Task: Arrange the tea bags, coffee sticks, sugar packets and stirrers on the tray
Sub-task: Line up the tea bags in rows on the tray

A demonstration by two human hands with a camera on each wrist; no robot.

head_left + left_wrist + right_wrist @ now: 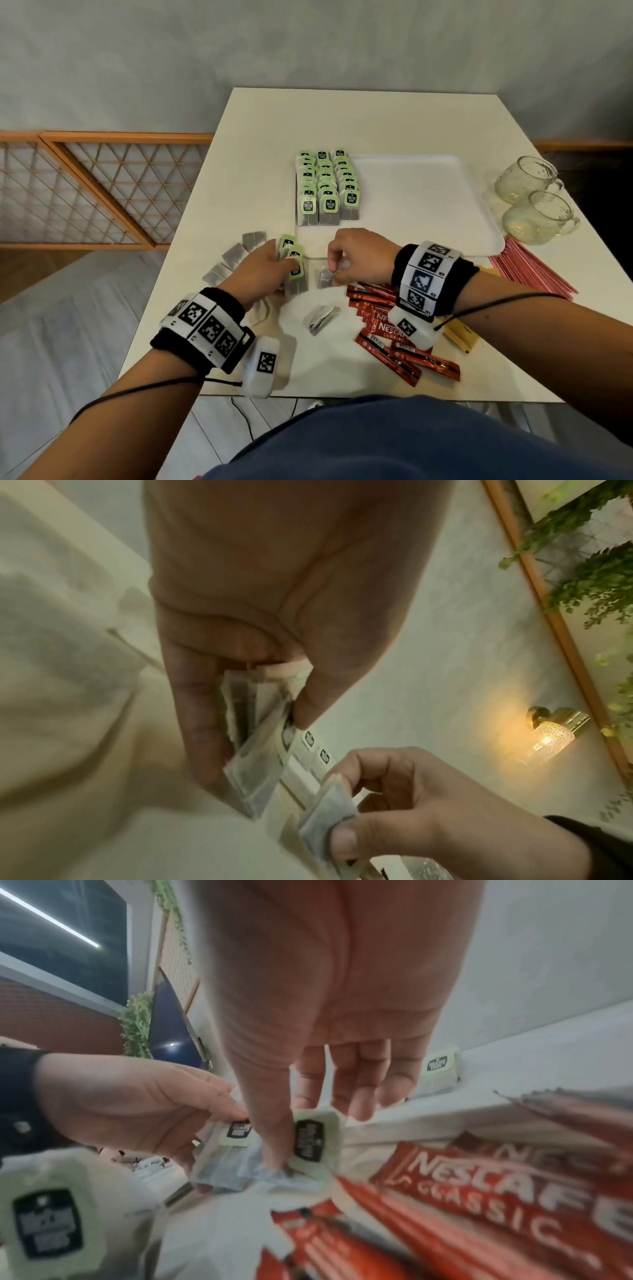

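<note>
Left hand [265, 265] grips a small stack of tea bags [294, 265] just off the tray [428, 205] edge, right hand [356, 258] pinches one bag [327, 277]; risk: thin stack fans and slips, tags snag.

Café: wall lamp [548, 737], trellis greenery [589, 569]

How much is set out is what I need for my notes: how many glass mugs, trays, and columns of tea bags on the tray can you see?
Glass mugs: 2
Tray: 1
Columns of tea bags on the tray: 3
Total: 6
</note>
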